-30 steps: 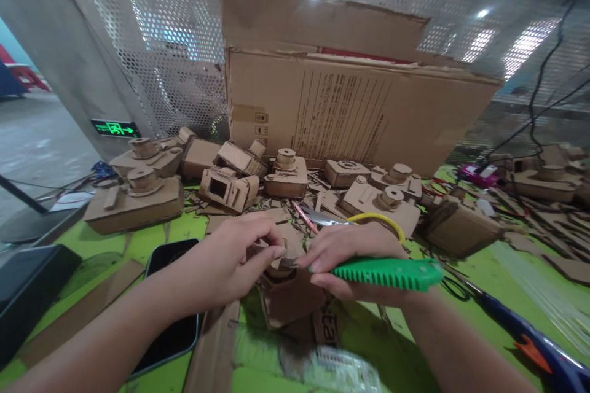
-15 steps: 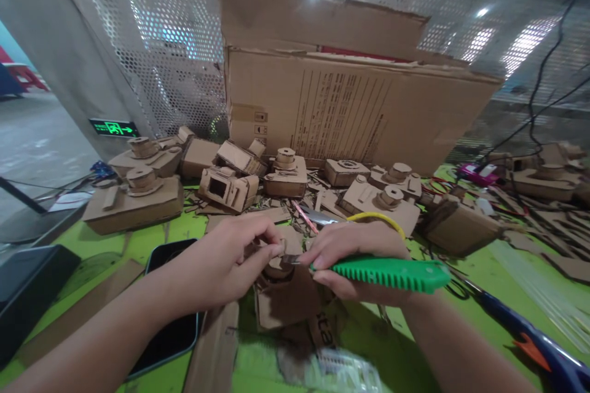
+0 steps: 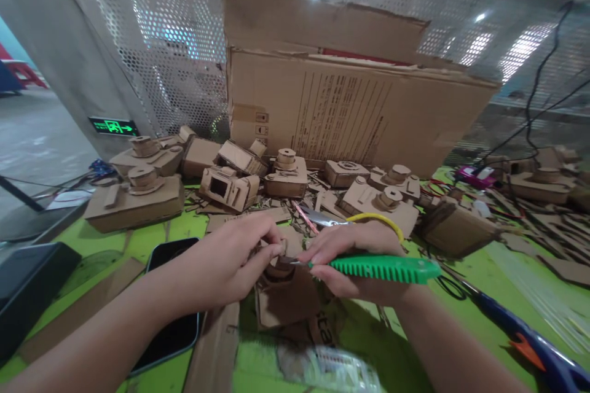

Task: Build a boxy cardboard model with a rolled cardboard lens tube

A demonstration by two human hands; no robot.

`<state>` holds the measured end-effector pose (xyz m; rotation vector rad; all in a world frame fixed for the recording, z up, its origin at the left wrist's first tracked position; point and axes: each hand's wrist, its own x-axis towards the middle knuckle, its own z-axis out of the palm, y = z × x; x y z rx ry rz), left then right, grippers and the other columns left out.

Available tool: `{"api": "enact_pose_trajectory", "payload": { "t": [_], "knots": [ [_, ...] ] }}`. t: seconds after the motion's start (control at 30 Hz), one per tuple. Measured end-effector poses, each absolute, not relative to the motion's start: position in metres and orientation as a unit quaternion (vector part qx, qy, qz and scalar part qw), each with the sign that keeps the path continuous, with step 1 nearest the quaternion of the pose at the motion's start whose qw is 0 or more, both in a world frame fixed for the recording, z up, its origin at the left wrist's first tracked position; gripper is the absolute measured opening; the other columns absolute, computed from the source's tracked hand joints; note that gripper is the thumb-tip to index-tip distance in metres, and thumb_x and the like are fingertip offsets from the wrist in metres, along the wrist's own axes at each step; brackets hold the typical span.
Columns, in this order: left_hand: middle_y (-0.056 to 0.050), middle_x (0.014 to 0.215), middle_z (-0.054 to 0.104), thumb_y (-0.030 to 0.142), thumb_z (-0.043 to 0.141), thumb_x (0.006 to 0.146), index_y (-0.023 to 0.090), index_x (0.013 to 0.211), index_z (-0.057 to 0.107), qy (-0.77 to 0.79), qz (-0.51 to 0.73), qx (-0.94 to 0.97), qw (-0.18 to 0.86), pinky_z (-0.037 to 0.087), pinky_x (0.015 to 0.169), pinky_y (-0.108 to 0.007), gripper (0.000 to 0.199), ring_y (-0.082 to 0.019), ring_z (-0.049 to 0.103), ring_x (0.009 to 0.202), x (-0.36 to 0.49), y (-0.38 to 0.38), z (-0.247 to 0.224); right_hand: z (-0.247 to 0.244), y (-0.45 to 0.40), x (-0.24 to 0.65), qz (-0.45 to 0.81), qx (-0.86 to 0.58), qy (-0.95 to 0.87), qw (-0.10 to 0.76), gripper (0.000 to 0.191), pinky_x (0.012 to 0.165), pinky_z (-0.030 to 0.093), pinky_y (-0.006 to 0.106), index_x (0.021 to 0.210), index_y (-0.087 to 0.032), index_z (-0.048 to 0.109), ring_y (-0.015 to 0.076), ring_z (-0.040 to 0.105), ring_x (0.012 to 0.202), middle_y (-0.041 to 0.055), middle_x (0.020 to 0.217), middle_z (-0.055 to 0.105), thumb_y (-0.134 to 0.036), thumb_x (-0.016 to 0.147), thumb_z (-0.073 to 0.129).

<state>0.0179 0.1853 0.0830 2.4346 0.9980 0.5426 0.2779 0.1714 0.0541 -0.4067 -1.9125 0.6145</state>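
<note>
My right hand (image 3: 357, 242) grips a green utility knife (image 3: 387, 269), its blade pointing left at the round, stacked part on top of a small cardboard camera model (image 3: 288, 304). That model lies on the green table in front of me. My left hand (image 3: 244, 255) is closed, thumb and finger pinched at the model's round part beside the blade tip. Its fingers partly cover that part, so the exact contact between blade and cardboard is hard to make out.
Several finished-looking cardboard models (image 3: 286, 181) and scraps line the back, before a large cardboard box (image 3: 359, 110). Scissors with a yellow handle (image 3: 378, 219) lie behind my right hand. A phone (image 3: 170, 331) is at left, a blue glue gun (image 3: 520, 331) at right, a clear ruler (image 3: 341, 368) in front.
The knife has shifted slightly left, and its handle has tilted a little in my right hand. My left hand keeps its pinch in nearly the same place.
</note>
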Motion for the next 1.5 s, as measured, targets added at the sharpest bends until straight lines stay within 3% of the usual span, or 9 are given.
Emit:
{"api": "enact_pose_trajectory", "payload": {
  "t": [0.2,0.4,0.57,0.77,0.93,1.1,1.23,1.37,1.5],
  "knots": [
    [-0.001,0.087,0.073,0.047,0.049,0.109,0.024,0.101,0.064,0.415,0.214,0.851,0.239,0.048,0.068,-0.031,0.028,-0.020,0.068,0.077,0.013,0.190,0.085,0.052,0.171,0.276,0.241,-0.164,-0.796,0.530,0.015,0.072,0.069,0.025,0.094,-0.023,0.078,0.0195,0.086,0.077,0.0078,0.086,0.088,-0.011,0.088,0.085],
    [-0.002,0.085,0.078,0.041,0.065,0.099,0.023,0.089,0.069,0.441,0.312,0.803,0.251,0.052,0.069,-0.029,0.020,-0.020,0.072,0.078,0.016,0.194,0.071,0.050,0.175,0.280,0.162,-0.225,-0.771,0.573,0.012,0.079,0.071,0.031,0.100,-0.024,0.077,0.0207,0.086,0.084,0.0076,0.096,0.089,-0.015,0.093,0.081],
    [0.000,0.078,0.073,0.034,0.068,0.091,0.023,0.092,0.068,0.451,0.340,0.787,0.248,0.052,0.067,-0.029,0.012,-0.018,0.067,0.070,0.014,0.199,0.071,0.043,0.188,0.284,-0.013,-0.284,-0.824,0.490,0.013,0.091,0.069,0.036,0.105,-0.025,0.078,0.0231,0.086,0.099,0.0080,0.111,0.089,-0.015,0.098,0.077],
    [0.002,0.073,0.071,0.036,0.063,0.092,0.023,0.097,0.075,0.457,0.247,0.804,0.291,0.045,0.058,-0.027,0.018,-0.017,0.062,0.065,0.013,0.199,0.079,0.039,0.184,0.282,0.099,-0.227,-0.874,0.419,0.019,0.097,0.064,0.027,0.124,-0.024,0.079,0.0179,0.082,0.106,0.0095,0.121,0.084,-0.020,0.109,0.068],
    [0.001,0.076,0.073,0.031,0.064,0.091,0.023,0.096,0.075,0.438,0.209,0.813,0.323,0.045,0.060,-0.026,0.015,-0.016,0.061,0.066,0.016,0.196,0.076,0.048,0.170,0.273,0.171,-0.307,-0.876,0.332,0.063,0.103,0.063,0.039,0.139,-0.023,0.074,0.0277,0.072,0.116,0.0132,0.129,0.067,-0.048,0.086,0.096],
    [0.001,0.079,0.071,0.033,0.064,0.094,0.022,0.096,0.070,0.435,0.281,0.776,0.361,0.049,0.061,-0.026,0.012,-0.016,0.062,0.068,0.019,0.193,0.078,0.045,0.167,0.266,0.185,-0.309,-0.861,0.358,0.050,0.105,0.063,0.038,0.132,-0.021,0.070,0.0264,0.069,0.117,0.0126,0.129,0.061,-0.033,0.089,0.093],
    [0.002,0.079,0.066,0.036,0.063,0.097,0.023,0.096,0.066,0.433,0.366,0.765,0.306,0.047,0.060,-0.025,0.014,-0.015,0.060,0.068,0.020,0.185,0.082,0.037,0.166,0.265,0.090,-0.313,-0.840,0.433,0.046,0.096,0.066,0.037,0.138,-0.025,0.067,0.0251,0.070,0.112,0.0110,0.130,0.060,-0.020,0.095,0.082],
    [0.005,0.067,0.058,0.036,0.066,0.093,0.024,0.083,0.056,0.435,0.318,0.809,0.232,0.042,0.056,-0.026,0.018,-0.013,0.053,0.058,0.025,0.176,0.078,0.033,0.165,0.267,0.003,-0.340,-0.836,0.430,0.044,0.102,0.063,0.043,0.143,-0.027,0.067,0.0281,0.068,0.118,0.0110,0.129,0.063,-0.017,0.100,0.073],
    [0.004,0.062,0.056,0.040,0.060,0.093,0.026,0.073,0.047,0.462,0.256,0.832,0.171,0.037,0.056,-0.029,0.029,-0.015,0.050,0.056,0.035,0.173,0.069,0.035,0.164,0.266,-0.047,-0.331,-0.846,0.415,0.041,0.103,0.059,0.046,0.142,-0.020,0.069,0.0291,0.064,0.118,0.0140,0.129,0.067,-0.006,0.104,0.059]
  ]
}}
